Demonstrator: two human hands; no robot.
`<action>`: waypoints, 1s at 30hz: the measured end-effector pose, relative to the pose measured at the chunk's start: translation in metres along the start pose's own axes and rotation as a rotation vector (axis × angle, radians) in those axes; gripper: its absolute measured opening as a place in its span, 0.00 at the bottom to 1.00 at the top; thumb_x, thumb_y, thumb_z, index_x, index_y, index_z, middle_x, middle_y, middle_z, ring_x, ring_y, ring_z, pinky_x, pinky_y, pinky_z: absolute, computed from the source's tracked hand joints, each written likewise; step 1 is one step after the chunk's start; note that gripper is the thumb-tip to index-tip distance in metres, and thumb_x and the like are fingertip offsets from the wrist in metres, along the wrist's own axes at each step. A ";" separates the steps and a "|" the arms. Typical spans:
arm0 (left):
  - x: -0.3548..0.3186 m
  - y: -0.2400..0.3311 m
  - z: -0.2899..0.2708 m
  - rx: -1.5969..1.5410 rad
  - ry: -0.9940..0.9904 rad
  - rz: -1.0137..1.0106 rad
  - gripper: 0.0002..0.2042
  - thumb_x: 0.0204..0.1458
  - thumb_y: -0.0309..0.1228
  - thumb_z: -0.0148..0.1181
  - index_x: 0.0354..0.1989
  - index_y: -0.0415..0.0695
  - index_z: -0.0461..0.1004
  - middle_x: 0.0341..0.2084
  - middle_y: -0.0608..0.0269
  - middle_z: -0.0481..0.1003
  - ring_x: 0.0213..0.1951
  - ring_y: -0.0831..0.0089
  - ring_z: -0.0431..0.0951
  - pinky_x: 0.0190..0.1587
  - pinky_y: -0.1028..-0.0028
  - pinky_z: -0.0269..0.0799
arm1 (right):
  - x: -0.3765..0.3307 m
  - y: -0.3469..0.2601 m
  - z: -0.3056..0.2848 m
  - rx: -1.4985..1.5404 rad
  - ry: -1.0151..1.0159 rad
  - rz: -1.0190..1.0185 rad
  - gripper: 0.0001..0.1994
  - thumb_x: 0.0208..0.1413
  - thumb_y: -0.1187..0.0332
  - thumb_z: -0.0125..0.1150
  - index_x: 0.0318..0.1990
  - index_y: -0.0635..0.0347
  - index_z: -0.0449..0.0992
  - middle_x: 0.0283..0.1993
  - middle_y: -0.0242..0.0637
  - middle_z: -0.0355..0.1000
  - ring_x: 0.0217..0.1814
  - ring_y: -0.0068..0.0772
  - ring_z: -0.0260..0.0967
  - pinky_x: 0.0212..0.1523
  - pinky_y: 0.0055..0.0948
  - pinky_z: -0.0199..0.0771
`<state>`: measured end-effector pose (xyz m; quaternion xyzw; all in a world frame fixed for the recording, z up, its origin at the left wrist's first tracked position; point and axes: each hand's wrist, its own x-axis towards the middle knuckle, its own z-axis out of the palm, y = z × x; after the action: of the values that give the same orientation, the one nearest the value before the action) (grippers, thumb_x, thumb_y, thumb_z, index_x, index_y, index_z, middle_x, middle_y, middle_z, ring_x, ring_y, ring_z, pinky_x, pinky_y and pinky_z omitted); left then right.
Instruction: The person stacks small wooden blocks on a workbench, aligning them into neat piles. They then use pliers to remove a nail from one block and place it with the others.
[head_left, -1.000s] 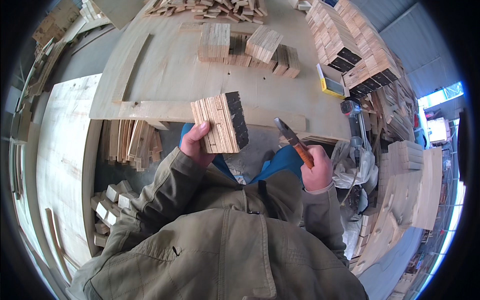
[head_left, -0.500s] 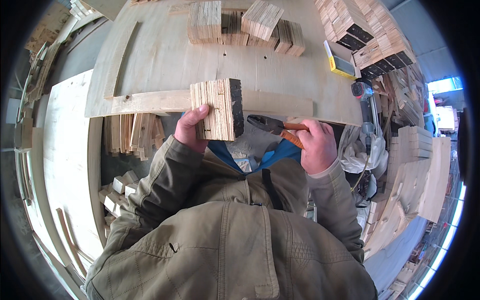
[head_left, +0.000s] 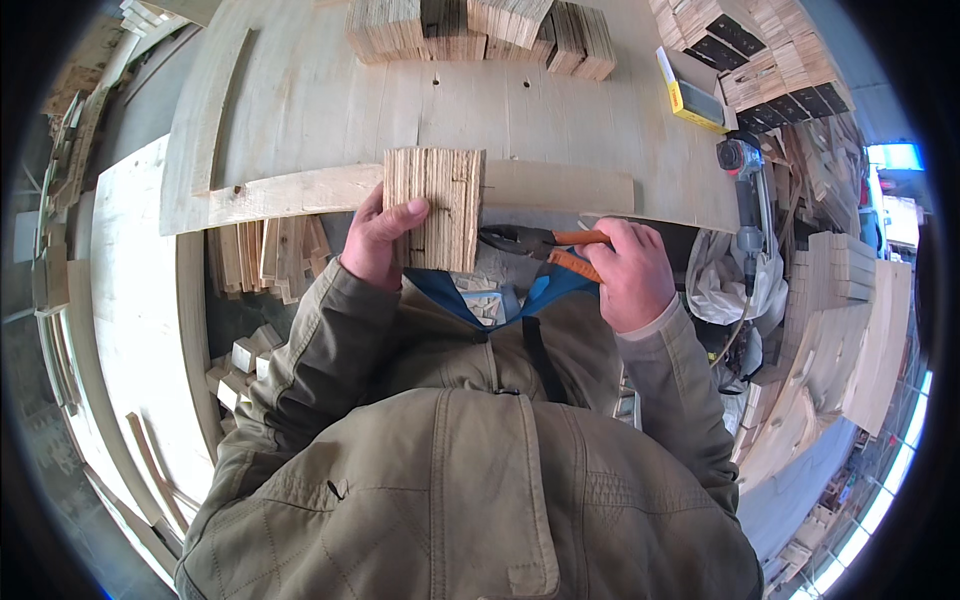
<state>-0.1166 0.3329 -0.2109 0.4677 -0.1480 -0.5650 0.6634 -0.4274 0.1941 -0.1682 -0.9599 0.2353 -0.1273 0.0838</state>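
My left hand (head_left: 385, 238) grips a plywood block (head_left: 440, 205) over the near edge of the bench, its thumb lying on the striped layered face. Small dark metal bits, like staples or nails, show in that face, and a thin one sticks out past the right edge. My right hand (head_left: 636, 272) is closed round the orange handles of pliers (head_left: 525, 240). Their dark jaws point left, at the block's lower right edge; whether they touch it I cannot tell. The handles are spread a little.
Several similar blocks (head_left: 385, 30) stand at the bench's far side. A wooden strip (head_left: 300, 195) runs along the near edge of the bench (head_left: 330, 120). To the right are a yellow box (head_left: 695, 108), stacked blocks (head_left: 770, 85) and a power tool (head_left: 745, 190) with a hose.
The block has turned so its dark right side hardly shows and the striped face looks up. The pliers have come left, nearer the block, with their handles wider apart.
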 end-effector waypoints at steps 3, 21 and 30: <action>0.002 0.001 0.001 0.015 -0.006 0.009 0.34 0.56 0.37 0.73 0.69 0.33 0.69 0.54 0.52 0.81 0.55 0.63 0.84 0.61 0.62 0.80 | 0.000 0.001 0.001 0.027 0.004 0.011 0.06 0.56 0.74 0.67 0.41 0.57 0.84 0.54 0.38 0.75 0.55 0.46 0.76 0.58 0.47 0.72; -0.004 0.010 0.009 0.106 -0.038 -0.004 0.36 0.56 0.37 0.75 0.69 0.31 0.69 0.55 0.50 0.81 0.56 0.62 0.83 0.61 0.62 0.79 | -0.004 0.002 -0.013 0.018 -0.060 -0.001 0.04 0.53 0.75 0.66 0.36 0.56 0.81 0.51 0.38 0.74 0.53 0.46 0.76 0.51 0.44 0.74; -0.004 0.010 0.010 0.114 -0.044 0.001 0.36 0.55 0.38 0.76 0.69 0.32 0.70 0.55 0.52 0.81 0.55 0.63 0.83 0.61 0.63 0.80 | -0.004 0.003 -0.016 0.022 -0.067 -0.029 0.09 0.52 0.79 0.67 0.41 0.59 0.83 0.50 0.40 0.74 0.52 0.49 0.76 0.51 0.46 0.75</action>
<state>-0.1186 0.3311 -0.1965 0.4922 -0.1949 -0.5654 0.6326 -0.4367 0.1916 -0.1545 -0.9659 0.2172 -0.0987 0.1004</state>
